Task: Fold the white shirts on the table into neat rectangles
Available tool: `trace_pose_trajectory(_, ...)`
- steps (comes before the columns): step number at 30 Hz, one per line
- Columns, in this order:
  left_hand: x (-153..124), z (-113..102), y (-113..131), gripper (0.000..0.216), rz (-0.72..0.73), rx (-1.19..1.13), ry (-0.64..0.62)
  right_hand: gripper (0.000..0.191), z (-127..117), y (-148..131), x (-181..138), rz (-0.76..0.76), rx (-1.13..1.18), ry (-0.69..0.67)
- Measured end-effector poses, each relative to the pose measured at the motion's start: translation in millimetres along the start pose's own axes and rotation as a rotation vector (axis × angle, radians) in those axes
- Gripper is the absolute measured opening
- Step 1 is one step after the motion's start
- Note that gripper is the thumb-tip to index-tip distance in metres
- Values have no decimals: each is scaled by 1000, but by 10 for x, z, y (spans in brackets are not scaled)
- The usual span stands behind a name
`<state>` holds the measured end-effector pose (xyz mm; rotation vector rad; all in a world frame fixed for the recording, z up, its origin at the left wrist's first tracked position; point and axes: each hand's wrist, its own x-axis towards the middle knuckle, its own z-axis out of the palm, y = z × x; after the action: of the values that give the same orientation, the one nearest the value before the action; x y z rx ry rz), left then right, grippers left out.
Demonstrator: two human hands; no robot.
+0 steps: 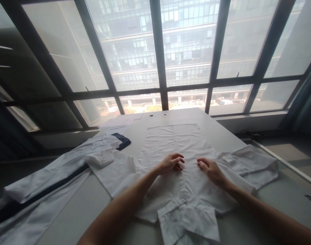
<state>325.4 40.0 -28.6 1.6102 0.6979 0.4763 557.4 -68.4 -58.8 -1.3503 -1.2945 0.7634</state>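
Observation:
A white shirt [178, 143] lies flat on the pale table [221, 127], collar toward me and hem toward the window. My left hand [170, 162] rests on the shirt's front just left of the button line, fingers curled and pinched on the cloth. My right hand [210, 170] rests just right of that line, fingers bent with their tips on the fabric. The two hands are a short gap apart. The right sleeve [249, 163] lies spread out to the right.
A second white garment [68, 166] with a dark blue piece [122, 140] lies crumpled at the left of the table. Large windows with dark frames stand behind the table. The table's right edge runs close to the sleeve.

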Motion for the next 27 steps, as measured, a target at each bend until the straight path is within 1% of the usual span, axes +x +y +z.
trace_pose_trajectory(2, -55, 4, -9, 37, 129, 122, 13, 27, 20, -65, -56, -100, -89, -14)
trace_pose_trajectory(4, -96, 28, -6, 32, 246, 280, 79, 25, 22, -118, -102, -212, -167, -23)
trace_pose_trajectory(6, -112, 50, -5, 36, 344, 429, 178, 26, -7, -128, -115, -286, -265, -15)
trace_pose_trajectory(8, -116, 63, -12, 47, 399, 600, 232, 33, -59, -80, -94, -316, -378, -18)
trace_pose_trajectory(10, -122, 73, -21, 56, 376, 803, 188, 42, -115, 21, -58, -300, -462, -43)
trace_pose_trajectory(12, -140, 86, -28, 61, 314, 989, 70, 47, -155, 142, -28, -250, -489, -80)
trace_pose_trajectory(14, -160, 102, -30, 62, 262, 1100, -32, 47, -170, 237, -14, -200, -474, -114)
trace_pose_trajectory(15, -167, 109, -30, 62, 248, 1129, -60, 47, -170, 263, -13, -183, -470, -125)
trace_pose_trajectory(18, -168, 116, -33, 62, 231, 1158, -68, 47, -155, 238, -25, -162, -482, -133)
trace_pose_trajectory(22, -148, 107, -51, 62, 230, 1166, -66, 42, -193, 57, -32, -195, -467, -80)
trace_pose_trajectory(24, -142, 102, -58, 61, 227, 1166, -62, 37, -279, -34, -13, -221, -487, -33)
trace_pose_trajectory(27, -139, 99, -56, 61, 214, 1165, -69, 33, -526, -118, 45, -232, -645, 31)
